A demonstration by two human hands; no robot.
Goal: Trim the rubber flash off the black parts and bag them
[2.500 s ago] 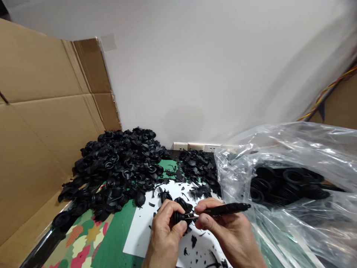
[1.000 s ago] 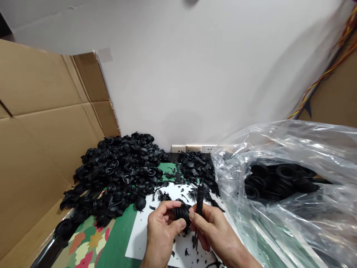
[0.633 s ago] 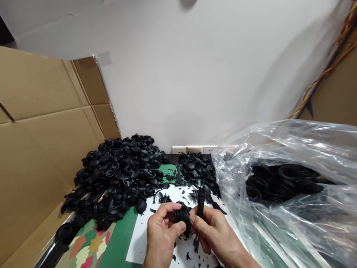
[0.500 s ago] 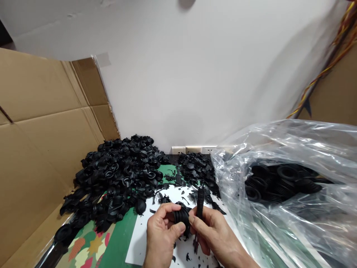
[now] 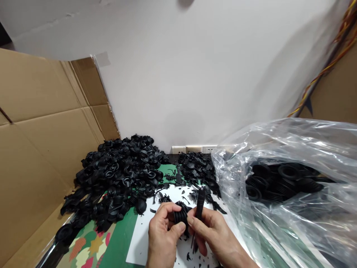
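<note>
My left hand [image 5: 161, 235] is closed around a black ribbed rubber bellows part [image 5: 181, 217], held over a white sheet [image 5: 141, 238]. My right hand [image 5: 212, 235] is closed on a black-handled cutting tool [image 5: 199, 204], whose handle points up and whose tip hangs down beside the part. Both hands touch at the part. The tool's tip is partly hidden by my fingers.
A big heap of black rubber parts [image 5: 117, 175] lies at the left against a cardboard wall [image 5: 41, 141]. A smaller pile of black scraps [image 5: 196, 167] sits behind the sheet. A clear plastic bag [image 5: 290, 193] with more black parts fills the right. The table has a green patterned cover [image 5: 92, 245].
The tool swung from lying sideways, handle to the right, to standing upright in my right hand. The left hand kept hold of the rubber part. The view tilted slightly.
</note>
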